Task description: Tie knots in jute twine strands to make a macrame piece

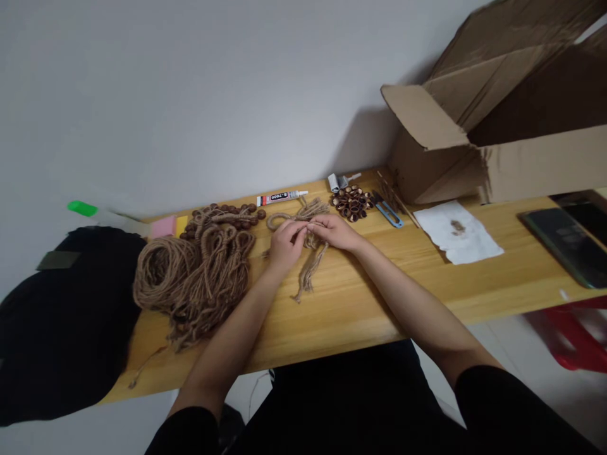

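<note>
Both hands meet over the middle of the wooden table (360, 297), fingertips close together. My left hand (287, 242) is closed in a pinch on the brown jute cord (309, 275). Against it, my right hand (334, 231) is also closed, its fingers pinching the cord. Loose frayed strands hang down toward me below the hands, and a looped part of the cord lies just behind them. The exact spot between the fingertips is too small to make out. Behind the hands lies a glue tube (282, 198) marked B-7000.
Left are a coil of jute rope (164, 272), knotted cords (220, 259), brown beads (244, 215) and a black bag (71, 322). Right are nutshell-like rings (351, 202), blue thread snips (389, 212), a stained tissue (458, 232), a cardboard box (427, 167) and a phone (564, 243).
</note>
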`<action>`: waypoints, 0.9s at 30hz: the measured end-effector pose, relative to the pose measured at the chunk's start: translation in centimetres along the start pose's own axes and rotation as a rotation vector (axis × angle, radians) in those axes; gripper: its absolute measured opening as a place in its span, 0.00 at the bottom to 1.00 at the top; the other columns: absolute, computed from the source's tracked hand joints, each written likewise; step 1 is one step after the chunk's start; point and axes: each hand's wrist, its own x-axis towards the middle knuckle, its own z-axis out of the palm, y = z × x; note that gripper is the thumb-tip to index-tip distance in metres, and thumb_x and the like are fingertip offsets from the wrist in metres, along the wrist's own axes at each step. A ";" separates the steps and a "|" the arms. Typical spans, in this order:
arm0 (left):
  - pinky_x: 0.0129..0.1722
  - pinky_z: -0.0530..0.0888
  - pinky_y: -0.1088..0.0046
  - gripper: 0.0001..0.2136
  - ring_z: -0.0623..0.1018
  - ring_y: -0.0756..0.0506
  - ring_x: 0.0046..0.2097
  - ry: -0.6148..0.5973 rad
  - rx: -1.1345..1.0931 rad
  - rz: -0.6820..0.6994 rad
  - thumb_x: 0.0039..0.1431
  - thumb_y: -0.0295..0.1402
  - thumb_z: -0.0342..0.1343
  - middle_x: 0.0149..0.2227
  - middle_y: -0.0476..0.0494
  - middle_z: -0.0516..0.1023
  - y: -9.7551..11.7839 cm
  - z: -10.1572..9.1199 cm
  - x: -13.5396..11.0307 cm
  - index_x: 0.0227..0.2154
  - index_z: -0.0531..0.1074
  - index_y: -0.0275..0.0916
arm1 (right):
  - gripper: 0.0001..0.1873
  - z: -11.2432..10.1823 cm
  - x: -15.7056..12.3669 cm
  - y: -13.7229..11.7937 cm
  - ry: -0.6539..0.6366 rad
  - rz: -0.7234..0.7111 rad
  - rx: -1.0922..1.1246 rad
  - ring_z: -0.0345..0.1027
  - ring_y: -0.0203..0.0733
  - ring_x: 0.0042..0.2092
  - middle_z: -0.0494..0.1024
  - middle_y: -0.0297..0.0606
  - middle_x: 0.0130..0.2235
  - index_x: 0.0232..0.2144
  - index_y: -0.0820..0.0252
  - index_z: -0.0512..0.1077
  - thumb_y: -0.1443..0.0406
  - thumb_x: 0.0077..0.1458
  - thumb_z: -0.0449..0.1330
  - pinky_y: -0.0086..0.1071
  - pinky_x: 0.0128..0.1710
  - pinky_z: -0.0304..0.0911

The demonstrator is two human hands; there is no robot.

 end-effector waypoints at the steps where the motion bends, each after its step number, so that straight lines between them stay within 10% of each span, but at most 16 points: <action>1: 0.37 0.71 0.73 0.08 0.74 0.49 0.37 0.000 0.003 -0.001 0.56 0.26 0.50 0.34 0.46 0.76 0.0 0.0 0.0 0.35 0.74 0.38 | 0.17 0.0 0.0 0.0 0.000 0.003 -0.003 0.57 0.33 0.27 0.65 0.32 0.23 0.25 0.65 0.68 0.56 0.52 0.52 0.26 0.29 0.54; 27: 0.38 0.68 0.72 0.10 0.72 0.47 0.37 -0.020 0.170 -0.002 0.59 0.28 0.46 0.34 0.44 0.72 0.5 0.0 -0.2 0.36 0.72 0.37 | 0.16 0.1 0.1 0.4 -0.011 0.005 -0.010 0.56 0.33 0.27 0.64 0.31 0.22 0.24 0.65 0.68 0.56 0.51 0.53 0.26 0.28 0.53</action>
